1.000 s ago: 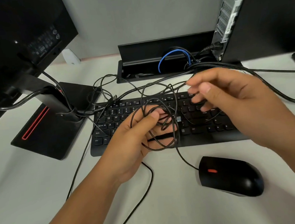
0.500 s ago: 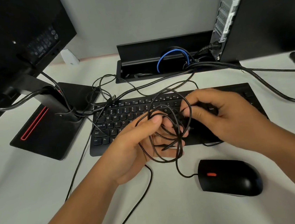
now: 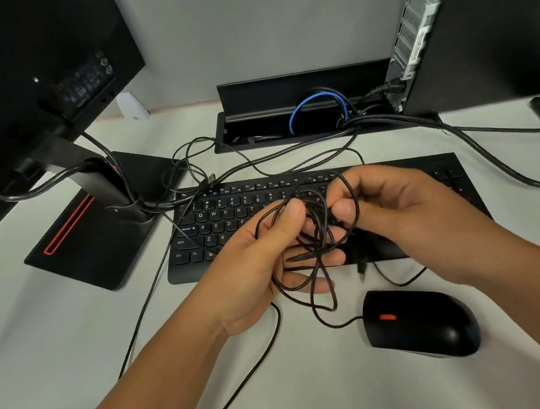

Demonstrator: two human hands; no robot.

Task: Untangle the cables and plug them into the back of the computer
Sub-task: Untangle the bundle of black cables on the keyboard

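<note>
Cables [image 3: 314,249] are a knot of thin black loops, held above the front edge of the keyboard [image 3: 230,222]. The left hand [image 3: 269,265] grips the bundle with curled fingers; the right hand [image 3: 396,203] pinches 1 strand at the knot. Untangling looks barely begun. 1 loose USB plug [image 3: 212,178] lies on the table [image 3: 76,344] behind the keyboard, unplugged. The mouse [image 3: 420,321] lead runs into the knot. The computer [image 3: 477,29] stands far right, so plugging in remains.
</note>
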